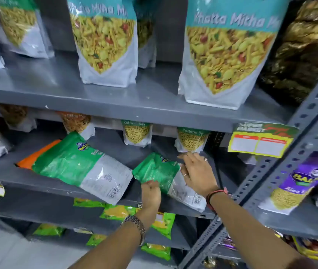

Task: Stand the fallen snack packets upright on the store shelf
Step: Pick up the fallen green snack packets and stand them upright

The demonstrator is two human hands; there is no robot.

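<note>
A green and white snack packet (157, 170) lies fallen on the grey middle shelf (61, 188). My left hand (150, 193) pinches its lower green corner at the shelf's front. My right hand (196, 172) rests spread on the packet's right side, fingers reaching toward the back. A larger green and white packet (80, 166) lies flat to the left, on top of an orange packet (36, 153). Behind them, small Ratlami sev packets (137, 133) (191, 140) stand upright at the back of the shelf.
Tall Khatta Mitha packets (105, 37) (228, 49) stand on the upper shelf (115, 101). A yellow price tag (261, 141) hangs at the right. A perforated grey upright (270, 171) runs diagonally beside my right arm. A purple packet (299, 181) stands on the neighbouring rack. Small green packets (160, 222) sit lower down.
</note>
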